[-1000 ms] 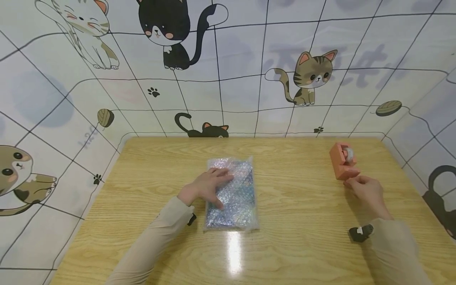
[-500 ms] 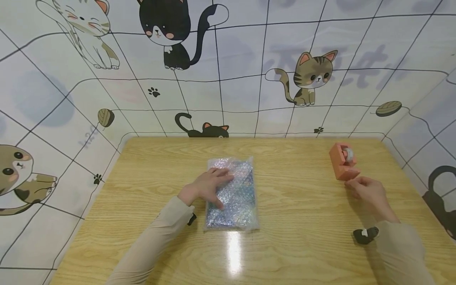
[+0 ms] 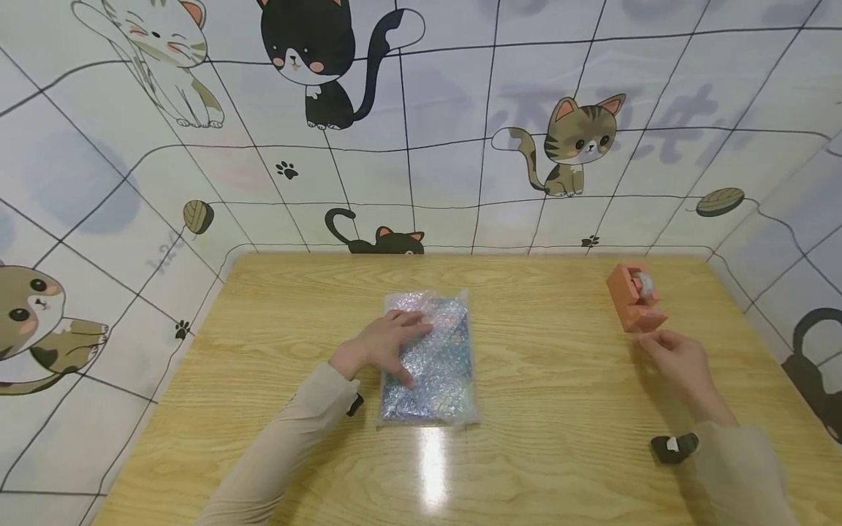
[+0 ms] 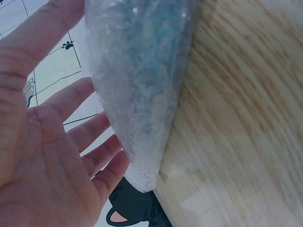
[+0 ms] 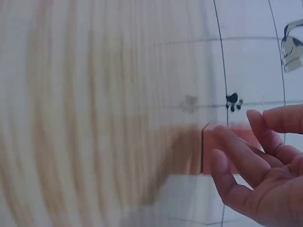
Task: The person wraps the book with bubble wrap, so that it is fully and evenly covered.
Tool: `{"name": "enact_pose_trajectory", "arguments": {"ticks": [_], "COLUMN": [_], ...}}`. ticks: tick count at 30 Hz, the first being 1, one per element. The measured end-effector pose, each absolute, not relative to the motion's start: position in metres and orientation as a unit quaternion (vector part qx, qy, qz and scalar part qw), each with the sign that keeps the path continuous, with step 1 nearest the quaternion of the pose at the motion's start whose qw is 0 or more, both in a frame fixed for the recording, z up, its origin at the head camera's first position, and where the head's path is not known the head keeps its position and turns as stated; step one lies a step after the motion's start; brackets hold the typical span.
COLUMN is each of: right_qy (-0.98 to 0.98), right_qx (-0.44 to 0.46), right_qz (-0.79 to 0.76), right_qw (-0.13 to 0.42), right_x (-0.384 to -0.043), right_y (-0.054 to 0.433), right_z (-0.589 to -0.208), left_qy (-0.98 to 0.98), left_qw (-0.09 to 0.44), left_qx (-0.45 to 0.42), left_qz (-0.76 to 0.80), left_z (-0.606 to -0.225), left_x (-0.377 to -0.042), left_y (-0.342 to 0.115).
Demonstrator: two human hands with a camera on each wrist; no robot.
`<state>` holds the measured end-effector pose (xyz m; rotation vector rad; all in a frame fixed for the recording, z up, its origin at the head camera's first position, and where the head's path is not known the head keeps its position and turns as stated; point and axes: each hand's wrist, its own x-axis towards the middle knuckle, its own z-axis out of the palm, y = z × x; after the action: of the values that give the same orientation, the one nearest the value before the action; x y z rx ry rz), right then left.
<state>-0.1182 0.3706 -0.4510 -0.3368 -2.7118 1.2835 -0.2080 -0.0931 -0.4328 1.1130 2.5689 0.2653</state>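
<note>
A flat rectangular package in bubble wrap [image 3: 437,376], bluish under the clear plastic, lies on the wooden table. My left hand [image 3: 388,340] rests on its left side, fingers spread; the left wrist view shows the fingertips [image 4: 111,158] against the wrap [image 4: 142,85]. At the far right stands a coral-pink tape dispenser [image 3: 628,303] with a roll of clear tape [image 3: 645,285]. Just in front of it, my right hand [image 3: 680,361] pinches the tape's end between thumb and forefinger. In the right wrist view, the dispenser [image 5: 215,151] is partly hidden behind the fingers [image 5: 241,156].
The wooden table [image 3: 539,380] meets a cat-patterned wall covering [image 3: 447,175] at the back and both sides. A wide stretch of tabletop separates the package from the dispenser.
My right hand and sleeve have shifted slightly right and toward me, staying close to the dispenser's front. My left hand and the package stay in place.
</note>
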Motion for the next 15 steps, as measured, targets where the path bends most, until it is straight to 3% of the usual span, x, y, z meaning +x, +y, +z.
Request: {"name": "enact_pose_trajectory", "arguments": {"ticks": [6,15], "right_qy": [-0.897,-0.885], "right_qx": [-0.077,0.036], "right_qz": [0.411,0.423], "right_qw": [0.142,0.193], "right_x": [-0.118,-0.131], "right_y": [0.332,0.276], "right_z": [-0.433,-0.425], "left_qy": [0.901,0.899], "left_qw": [0.158,0.166], "left_qx": [0.394,0.394], "left_qz": [0.089,0.099], "left_z": [-0.432,-0.430], "left_x": [-0.207,-0.207], "left_y": [-0.094,-0.094]}}
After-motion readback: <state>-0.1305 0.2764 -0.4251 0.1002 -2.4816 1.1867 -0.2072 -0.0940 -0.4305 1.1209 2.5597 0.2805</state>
